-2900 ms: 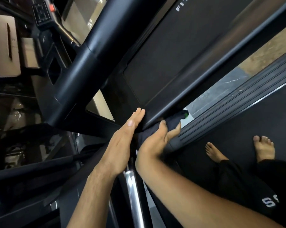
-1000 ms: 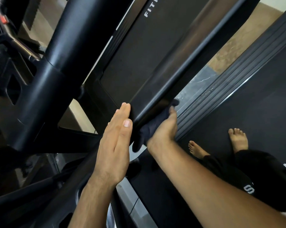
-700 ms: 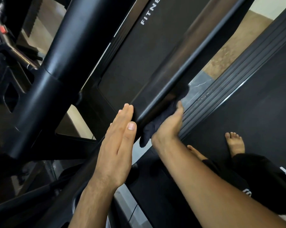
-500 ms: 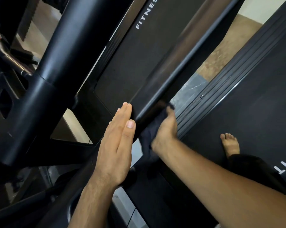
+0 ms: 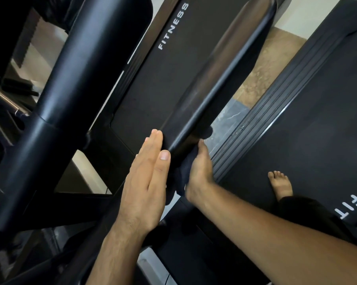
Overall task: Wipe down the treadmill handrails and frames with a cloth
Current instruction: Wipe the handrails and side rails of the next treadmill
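Observation:
A long black treadmill handrail [image 5: 220, 83] runs diagonally from the upper right down to the centre. My right hand [image 5: 200, 169] grips a dark cloth [image 5: 181, 175] wrapped around the underside of the rail's lower part; its fingers are hidden behind the rail. My left hand [image 5: 146, 179] lies flat with straight fingers against the rail's left side, just beside the cloth, holding nothing.
A thick black frame tube [image 5: 70, 93] crosses the left side. A neighbouring treadmill belt marked FITNESS [image 5: 173, 25] lies behind the rail. My bare foot [image 5: 280, 184] stands on this treadmill's belt [image 5: 309, 140], next to its ribbed side rail [image 5: 261, 126].
My right hand has slid the cloth back and forth a short way along the rail while the view tilted. The left hand stayed flat on the rail.

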`<state>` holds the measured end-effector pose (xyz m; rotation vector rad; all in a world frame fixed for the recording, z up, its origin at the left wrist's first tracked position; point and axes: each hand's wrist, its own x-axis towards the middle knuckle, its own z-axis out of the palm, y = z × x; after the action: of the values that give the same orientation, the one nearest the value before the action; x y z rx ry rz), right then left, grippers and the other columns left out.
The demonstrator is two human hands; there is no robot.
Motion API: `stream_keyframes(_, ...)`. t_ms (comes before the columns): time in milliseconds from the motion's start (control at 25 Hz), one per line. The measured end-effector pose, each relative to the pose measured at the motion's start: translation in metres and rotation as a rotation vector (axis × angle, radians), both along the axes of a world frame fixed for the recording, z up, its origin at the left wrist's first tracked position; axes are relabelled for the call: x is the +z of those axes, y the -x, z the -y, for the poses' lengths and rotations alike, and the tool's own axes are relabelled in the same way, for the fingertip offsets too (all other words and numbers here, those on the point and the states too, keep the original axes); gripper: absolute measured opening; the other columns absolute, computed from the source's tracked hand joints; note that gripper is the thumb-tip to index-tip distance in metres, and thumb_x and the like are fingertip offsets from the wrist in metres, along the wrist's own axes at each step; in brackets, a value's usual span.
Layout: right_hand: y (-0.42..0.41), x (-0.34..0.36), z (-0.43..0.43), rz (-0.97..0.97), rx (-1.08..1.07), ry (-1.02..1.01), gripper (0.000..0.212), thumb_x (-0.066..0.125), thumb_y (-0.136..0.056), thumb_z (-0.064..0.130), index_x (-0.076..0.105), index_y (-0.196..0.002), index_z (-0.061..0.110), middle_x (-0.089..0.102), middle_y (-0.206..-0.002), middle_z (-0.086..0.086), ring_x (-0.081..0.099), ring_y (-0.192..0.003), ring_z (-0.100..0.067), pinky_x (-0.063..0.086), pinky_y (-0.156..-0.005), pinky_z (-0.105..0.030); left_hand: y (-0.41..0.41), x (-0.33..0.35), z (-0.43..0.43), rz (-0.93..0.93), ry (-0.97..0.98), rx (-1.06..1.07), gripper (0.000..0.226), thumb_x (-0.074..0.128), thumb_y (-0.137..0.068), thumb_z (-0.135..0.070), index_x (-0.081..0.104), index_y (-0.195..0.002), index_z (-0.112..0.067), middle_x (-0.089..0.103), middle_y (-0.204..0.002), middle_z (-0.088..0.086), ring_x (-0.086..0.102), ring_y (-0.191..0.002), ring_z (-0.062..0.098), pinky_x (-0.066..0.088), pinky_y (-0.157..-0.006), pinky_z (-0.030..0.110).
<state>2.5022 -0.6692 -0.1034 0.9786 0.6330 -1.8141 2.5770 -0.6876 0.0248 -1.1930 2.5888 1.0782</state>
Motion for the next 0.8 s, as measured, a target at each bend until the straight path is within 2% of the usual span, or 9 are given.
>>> stream_keyframes(80,0.018,-0.006,-0.006,0.031,-0.077,-0.005,0.055,0.043,-0.098,0.055,0.070,-0.123,0.013,0.076,-0.108,-0.005,0.073,-0.094,-0.024,0.056,-0.090,-0.036,0.006,-0.001,0.001,0.014,-0.012,0.002,0.058,0.027,-0.098,-0.054,0.028,-0.152,-0.033,0.025,-0.155,-0.029,0.016,-0.141,-0.013,0.016,-0.121,0.033)
stream_keyframes(160,0.025,-0.012,-0.010,-0.019,-0.057,-0.057,0.055,0.039,-0.097,0.062,0.072,-0.104,0.019,0.075,-0.092,-0.002,0.072,-0.077,-0.023,0.053,-0.066,-0.030,0.012,0.000,0.002,0.010,-0.026,-0.011,0.057,0.028,-0.098,-0.052,0.028,-0.152,-0.032,0.026,-0.155,-0.027,0.016,-0.141,-0.014,0.016,-0.121,0.031)
stream_keyframes(240,0.021,-0.004,-0.010,-0.043,0.045,-0.028,0.062,0.038,-0.093,0.070,0.074,-0.099,0.020,0.074,-0.099,-0.005,0.070,-0.092,-0.030,0.055,-0.077,-0.039,0.020,0.000,0.002,-0.008,-0.020,-0.026,0.058,0.028,-0.098,-0.051,0.029,-0.152,-0.029,0.027,-0.155,-0.026,0.017,-0.141,-0.013,0.017,-0.121,0.029)
stream_keyframes(320,0.031,-0.007,-0.012,-0.011,-0.015,0.009,0.059,0.041,-0.095,0.064,0.073,-0.115,0.018,0.074,-0.111,-0.008,0.069,-0.105,-0.033,0.052,-0.099,-0.047,0.027,-0.002,0.001,-0.002,-0.016,-0.032,0.059,0.029,-0.098,-0.051,0.028,-0.152,-0.029,0.026,-0.155,-0.025,0.017,-0.141,-0.014,0.016,-0.121,0.027)
stream_keyframes(400,0.051,-0.009,-0.015,-0.036,-0.129,-0.037,0.056,0.042,-0.097,0.062,0.072,-0.114,0.018,0.075,-0.108,-0.004,0.071,-0.090,-0.030,0.057,-0.083,-0.041,0.031,-0.003,0.000,0.000,-0.016,-0.056,0.059,0.028,-0.099,-0.051,0.026,-0.153,-0.029,0.025,-0.156,-0.025,0.016,-0.141,-0.013,0.016,-0.121,0.027)
stream_keyframes(480,0.050,-0.008,-0.016,-0.069,-0.038,-0.047,0.062,0.037,-0.096,0.067,0.072,-0.111,0.019,0.075,-0.104,-0.002,0.070,-0.080,-0.027,0.052,-0.062,-0.031,0.035,-0.004,-0.001,-0.022,-0.018,-0.072,0.057,0.029,-0.100,-0.049,0.026,-0.153,-0.029,0.024,-0.156,-0.025,0.016,-0.142,-0.013,0.016,-0.121,0.029)
stream_keyframes(600,0.049,-0.009,-0.016,-0.050,0.008,0.024,0.061,0.036,-0.098,0.062,0.068,-0.123,0.016,0.074,-0.113,-0.008,0.071,-0.098,-0.027,0.055,-0.082,-0.035,0.043,-0.007,-0.001,-0.078,-0.034,-0.080,0.053,0.031,-0.101,-0.045,0.030,-0.151,-0.028,0.028,-0.156,-0.021,0.019,-0.142,-0.010,0.018,-0.121,0.032)
stream_keyframes(720,0.074,-0.012,-0.020,-0.095,-0.094,-0.021,0.059,0.038,-0.098,0.063,0.071,-0.109,0.016,0.075,-0.108,-0.009,0.071,-0.080,-0.029,0.053,-0.078,-0.038,0.049,-0.009,0.001,-0.093,-0.047,-0.108,0.052,0.031,-0.101,-0.045,0.031,-0.150,-0.029,0.029,-0.156,-0.021,0.019,-0.143,-0.008,0.019,-0.121,0.034)
stream_keyframes(800,0.073,-0.011,-0.020,-0.111,0.026,-0.019,0.063,0.037,-0.096,0.067,0.071,-0.108,0.016,0.069,-0.123,-0.017,0.070,-0.099,-0.040,0.053,-0.091,-0.052,0.055,-0.010,0.003,-0.103,-0.042,-0.137,0.052,0.031,-0.101,-0.046,0.030,-0.151,-0.029,0.028,-0.156,-0.021,0.019,-0.144,-0.006,0.019,-0.121,0.036)
